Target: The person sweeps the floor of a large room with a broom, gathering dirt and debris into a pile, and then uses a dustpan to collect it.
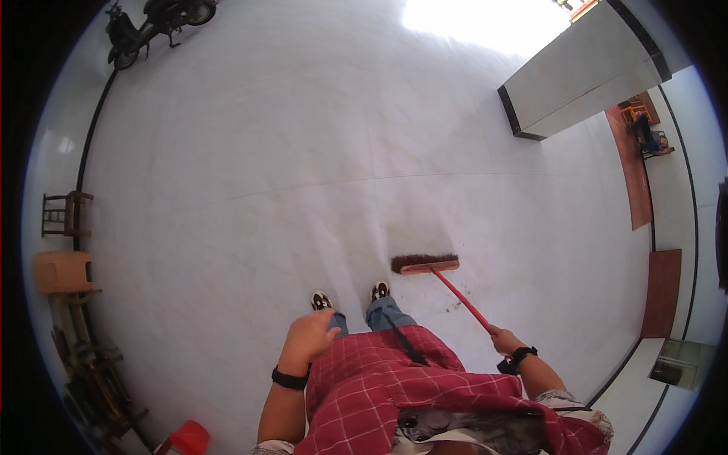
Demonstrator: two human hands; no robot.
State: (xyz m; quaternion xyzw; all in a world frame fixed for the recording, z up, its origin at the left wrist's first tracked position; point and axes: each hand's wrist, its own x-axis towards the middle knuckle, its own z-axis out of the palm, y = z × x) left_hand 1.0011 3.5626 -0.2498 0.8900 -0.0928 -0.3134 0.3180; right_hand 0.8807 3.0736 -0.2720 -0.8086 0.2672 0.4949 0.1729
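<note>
A push broom rests on the pale floor (250, 152) just ahead and to the right of my shoes. Its wooden head (431, 268) has dark brown bristles, which point away from me. The red handle (462, 299) slants back toward my right side, and my right hand (503, 341) is closed round it near waist height. My left hand (309, 334) hangs in front of the red checked apron (364, 371) with nothing in it. Its thumb and a finger stand apart; the other fingers are partly hidden. Small dark crumbs of dirt (453, 308) lie beside the broom handle.
A square pillar (584, 76) stands at the far right. Reddish-brown boards (662, 292) lean along the right wall. Along the left are a wooden chair (68, 214), an orange plastic stool (62, 273), stacked furniture (91, 364) and a red bucket (188, 438). A motor scooter (152, 29) is parked far left.
</note>
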